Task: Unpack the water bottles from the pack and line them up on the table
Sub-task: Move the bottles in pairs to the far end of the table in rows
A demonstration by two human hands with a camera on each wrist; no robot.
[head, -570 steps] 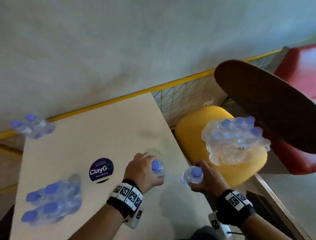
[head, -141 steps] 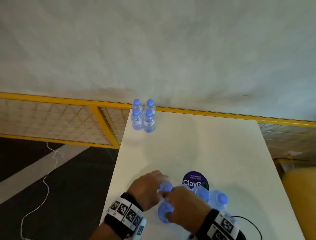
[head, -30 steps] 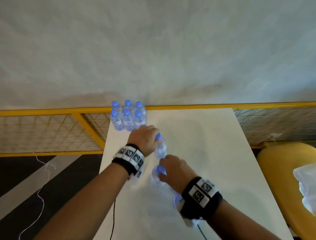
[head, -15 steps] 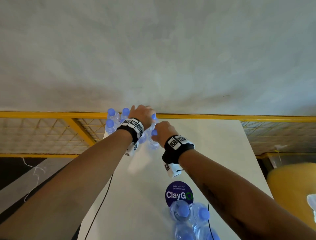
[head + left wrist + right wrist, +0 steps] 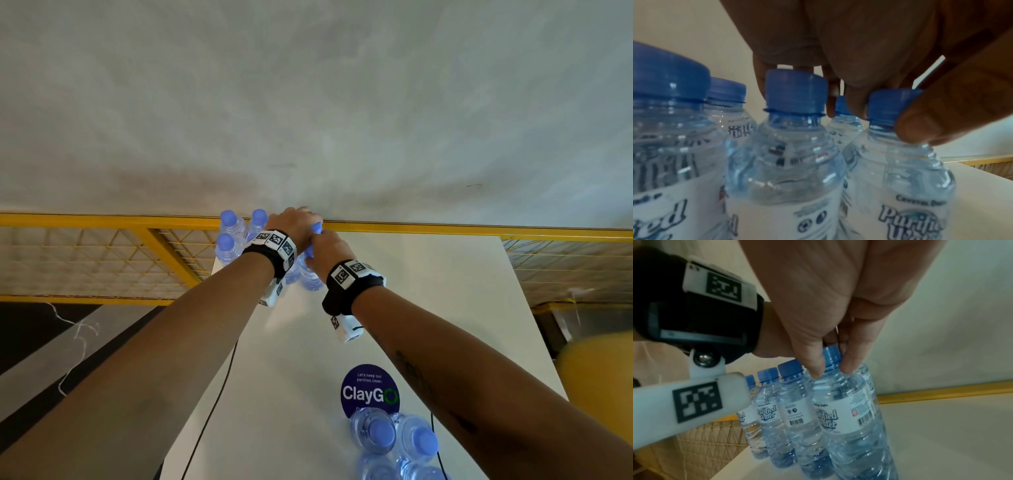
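Right under both hands, at the table's [image 5: 428,308] far left corner, a cluster of water bottles [image 5: 789,410] stands upright in close rows, blue caps up and labels reading "Purified Water". The right hand [image 5: 327,248] pinches the neck of the nearest bottle [image 5: 846,415] just below its cap, thumb on one side and fingertips on the other; that bottle is upright, its base hidden at the frame edge, and it touches the bottle beside it. The left hand [image 5: 294,222] reaches over the same cluster just beyond the right hand, fingers curled down among the caps. In the left wrist view its thumb [image 5: 920,128] presses against the neck of a front bottle [image 5: 898,186] with a finger on the cap's other side, so it grips that bottle too.

Back toward the person, behind the right forearm, a second group of bottles [image 5: 394,442] stands beside a round purple "ClayGo" sticker [image 5: 370,390]. A thin black cable [image 5: 219,387] runs along the table under the left forearm. Beyond the hands, a yellow railing [image 5: 102,219] with wire mesh runs below a pale wall [image 5: 308,102].
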